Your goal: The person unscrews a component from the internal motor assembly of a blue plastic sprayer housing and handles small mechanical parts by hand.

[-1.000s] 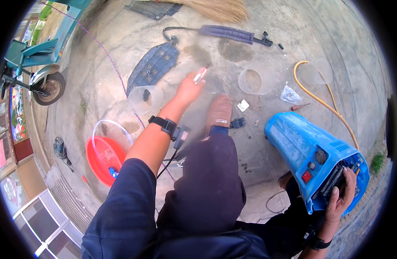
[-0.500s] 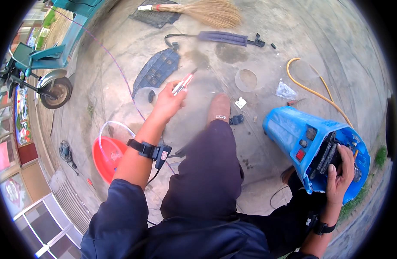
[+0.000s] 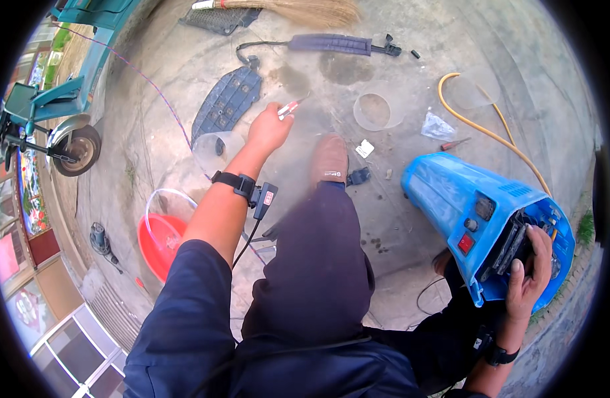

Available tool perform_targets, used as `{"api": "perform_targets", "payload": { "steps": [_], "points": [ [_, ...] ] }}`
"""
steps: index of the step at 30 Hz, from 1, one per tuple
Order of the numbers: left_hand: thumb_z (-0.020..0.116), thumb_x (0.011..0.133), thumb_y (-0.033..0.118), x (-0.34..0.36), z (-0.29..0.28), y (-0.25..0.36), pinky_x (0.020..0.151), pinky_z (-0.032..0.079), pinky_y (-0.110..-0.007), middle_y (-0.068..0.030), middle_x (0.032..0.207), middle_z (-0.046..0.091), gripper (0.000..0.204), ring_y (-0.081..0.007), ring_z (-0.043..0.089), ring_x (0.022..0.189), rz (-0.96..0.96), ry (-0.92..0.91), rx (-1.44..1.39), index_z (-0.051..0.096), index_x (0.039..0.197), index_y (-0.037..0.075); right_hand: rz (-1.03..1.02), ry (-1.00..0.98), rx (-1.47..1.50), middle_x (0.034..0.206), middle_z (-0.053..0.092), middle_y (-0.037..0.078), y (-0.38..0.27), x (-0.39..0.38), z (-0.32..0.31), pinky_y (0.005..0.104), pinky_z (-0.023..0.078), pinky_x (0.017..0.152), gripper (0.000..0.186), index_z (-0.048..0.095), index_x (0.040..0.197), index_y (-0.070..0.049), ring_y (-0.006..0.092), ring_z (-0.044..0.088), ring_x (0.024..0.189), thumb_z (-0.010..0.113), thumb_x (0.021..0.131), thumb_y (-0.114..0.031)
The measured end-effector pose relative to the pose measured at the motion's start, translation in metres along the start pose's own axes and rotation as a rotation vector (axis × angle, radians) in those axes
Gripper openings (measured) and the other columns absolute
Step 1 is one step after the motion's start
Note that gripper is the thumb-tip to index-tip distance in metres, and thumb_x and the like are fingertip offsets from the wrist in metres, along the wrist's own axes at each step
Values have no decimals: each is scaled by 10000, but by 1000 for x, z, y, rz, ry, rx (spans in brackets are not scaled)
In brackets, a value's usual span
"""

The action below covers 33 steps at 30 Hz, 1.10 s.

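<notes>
My left hand [image 3: 270, 130] is stretched out over the concrete floor, closed round a screwdriver [image 3: 290, 108] with a red and white handle and a thin shaft that points away from me. At the right a blue plastic sprayer body [image 3: 441, 192] lies tilted, its open end facing me. A red switch [image 3: 465, 244] and dark knobs sit on its side. Inside the opening is a black block [image 3: 507, 247]. My right hand [image 3: 532, 278] reaches into this opening, its thumb and curled fingers gripping the block's near edge; some fingertips are hidden.
A second screwdriver [image 3: 453, 144], a clear plastic bag [image 3: 439, 125] and a yellow hose [image 3: 504, 142] lie beyond the sprayer. Ahead are a dark back pad [image 3: 228, 99], a strap [image 3: 331, 44] and a straw broom [image 3: 311, 10]. A red basin [image 3: 160, 245] and a power tool [image 3: 102, 242] lie left.
The view has shifted slightly. My left hand, still holding the screwdriver, has turned so less of the handle shows. My right hand stays on the black block.
</notes>
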<state>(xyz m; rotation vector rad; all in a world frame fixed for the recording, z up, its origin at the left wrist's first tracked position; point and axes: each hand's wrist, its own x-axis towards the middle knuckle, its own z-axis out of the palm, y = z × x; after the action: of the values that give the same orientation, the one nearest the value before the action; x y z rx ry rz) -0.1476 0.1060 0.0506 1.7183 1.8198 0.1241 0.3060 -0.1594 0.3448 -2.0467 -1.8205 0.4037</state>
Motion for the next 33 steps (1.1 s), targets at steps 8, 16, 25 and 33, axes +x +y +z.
{"api": "perform_targets", "payload": {
  "steps": [8,16,25,33],
  "points": [
    [683,917,377,9,9,-4,692,548,-394,-144,856,734,535,-242,720,685,-14,-3,4,589,1307,23,-13,-15,-26,1297,612,229,2,0,-2,446,389,1109,568,610,1321,43,357,568,1244,637,967,-400],
    [681,924,353,14,16,-4,686,552,-383,-139,871,732,524,-233,717,670,-8,-4,-1,582,1312,16,-24,-18,-49,1301,613,230,5,0,-2,453,394,1107,558,611,1327,32,356,573,1243,636,965,-392],
    [673,914,379,-5,-8,12,913,527,-472,-246,1124,716,536,-410,685,1064,-31,-28,-103,583,1309,27,-23,-6,-11,1280,620,227,1,1,-1,449,399,1101,539,617,1313,35,357,578,1227,647,949,-362],
    [677,921,341,-54,-73,43,838,552,-429,-211,1066,730,528,-347,727,947,63,42,-133,588,1333,23,-85,40,16,1211,650,217,-6,9,4,421,454,1032,491,641,1254,51,348,620,1147,663,926,-314]
  ]
}}
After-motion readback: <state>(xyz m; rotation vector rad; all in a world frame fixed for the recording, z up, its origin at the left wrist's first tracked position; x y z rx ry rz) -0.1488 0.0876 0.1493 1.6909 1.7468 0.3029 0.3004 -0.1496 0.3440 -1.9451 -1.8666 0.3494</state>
